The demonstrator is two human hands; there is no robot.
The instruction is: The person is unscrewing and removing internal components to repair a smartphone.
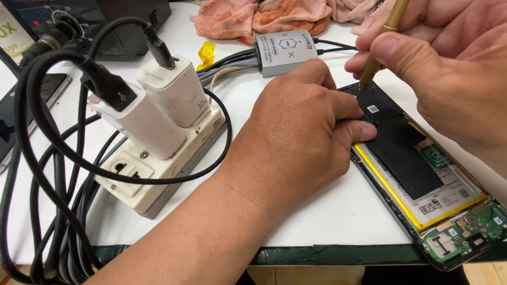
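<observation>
1. left hand lies knuckles-up on the opened phone, fingers curled and pressing down on its upper-left edge, thumb tip on the black sheet over the battery. looks like it pins the phone so it won't slide; it grasps nothing.
2. right hand pinches a gold-coloured pen-like tool betw. thumb and fingers, held steep, tip down on the dark top part of the phone just beside the left fingertips. grip is low on the shaft, prob. for fine control.
3. the phone sits back-off on the white table, at the front-right, lower end overhanging the table's green edge. yellow-rimmed battery w/ white label shows, green circuit board at the near end.
4. left of the hands: a cream power strip w/ two white chargers plugged in, black cables looping round it and off the table edge.
5. behind the left hand: a small grey hub box w/ grey and black leads, a yellow scrap near it.
6. back edge: crumpled orange-pink rag. far left: another dark phone, partly cut off.
</observation>
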